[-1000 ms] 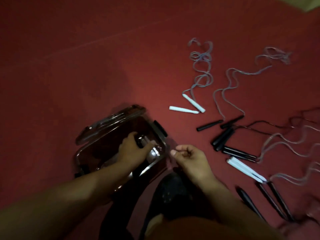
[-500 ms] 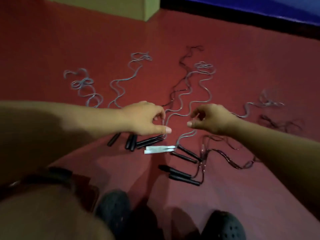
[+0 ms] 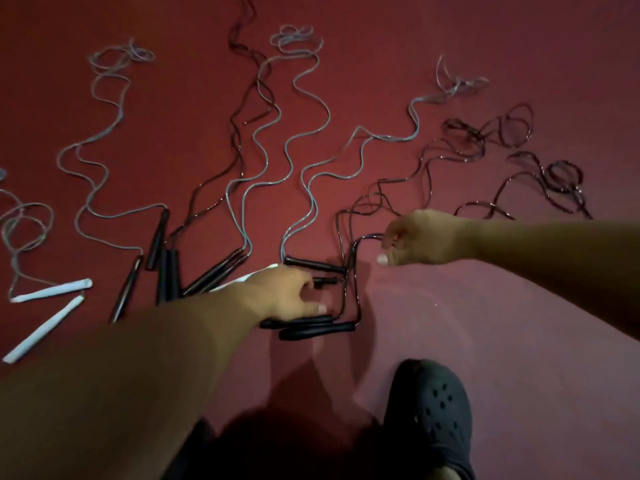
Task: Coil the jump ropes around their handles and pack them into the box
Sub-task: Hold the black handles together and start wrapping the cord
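Observation:
Several jump ropes lie spread out on the red floor (image 3: 485, 323). My left hand (image 3: 284, 294) reaches down with its fingers spread over a pair of black handles (image 3: 311, 328) and touches the upper one. From these handles a black cord (image 3: 356, 282) runs up to my right hand (image 3: 422, 239). That hand pinches the cord between curled fingers and thumb, just above the floor. Another black handle (image 3: 313, 264) with a grey cord (image 3: 308, 188) lies just beyond my left hand. The box is out of view.
Left of my arm lie more black handles (image 3: 166, 268) and two white handles (image 3: 52, 289). Loose grey and black cords snake away toward the far side, with tangled black loops (image 3: 502, 133) at the right. My black clog (image 3: 433, 414) stands near the bottom.
My view swung from the box to the ropes. Both hands left the box; my left hand dropped onto the black handles and my right hand took hold of the black cord.

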`<state>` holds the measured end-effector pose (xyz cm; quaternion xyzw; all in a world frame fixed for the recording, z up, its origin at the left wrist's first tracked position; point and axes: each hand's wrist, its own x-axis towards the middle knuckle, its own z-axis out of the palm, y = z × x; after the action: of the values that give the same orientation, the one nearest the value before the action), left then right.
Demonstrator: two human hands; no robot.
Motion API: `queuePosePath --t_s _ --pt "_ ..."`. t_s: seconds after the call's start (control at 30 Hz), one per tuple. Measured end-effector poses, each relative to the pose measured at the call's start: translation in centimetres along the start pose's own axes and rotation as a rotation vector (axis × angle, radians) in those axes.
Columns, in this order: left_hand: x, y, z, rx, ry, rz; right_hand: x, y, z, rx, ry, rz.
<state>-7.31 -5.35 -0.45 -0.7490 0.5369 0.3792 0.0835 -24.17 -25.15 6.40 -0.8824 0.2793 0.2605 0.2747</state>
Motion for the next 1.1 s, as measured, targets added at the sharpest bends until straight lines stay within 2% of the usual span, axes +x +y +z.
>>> queuePosePath --t_s 0.07,0.17,0.33,0.5,0.63,0.73,0.9,1.1 --pt "0.9 -0.9 2.2 0.01 -0.02 -0.033 1.2 0.8 2.3 0.0 -0.102 0.008" --pt "2.2 -0.7 5.0 0.165 -0.092 0.013 2.8 2.2 4.9 0.03 -0.187 0.01" --pt "3.8 1.1 8.0 0.172 0.056 0.005 5.0 3.7 6.9 0.099 -0.189 0.065" --pt "4.9 2.6 7.9 0.094 -0.064 0.006 5.6 3.6 7.7 0.1 -0.184 0.031" --pt "4.6 3.7 4.7 0.023 -0.16 0.019 4.4 2.2 6.5 0.019 -0.178 -0.056" --pt "2.9 5.1 -0.2 -0.016 -0.238 0.093 3.3 0.9 4.3 -0.032 -0.068 -0.104" --pt "-2.6 5.9 -8.7 -0.357 -0.225 0.129 -1.1 -2.8 -0.6 0.32 0.157 -0.023" --pt "-8.9 4.0 -13.3 -0.303 -0.051 0.069 -7.3 -7.3 -2.2 0.578 0.053 -0.005"
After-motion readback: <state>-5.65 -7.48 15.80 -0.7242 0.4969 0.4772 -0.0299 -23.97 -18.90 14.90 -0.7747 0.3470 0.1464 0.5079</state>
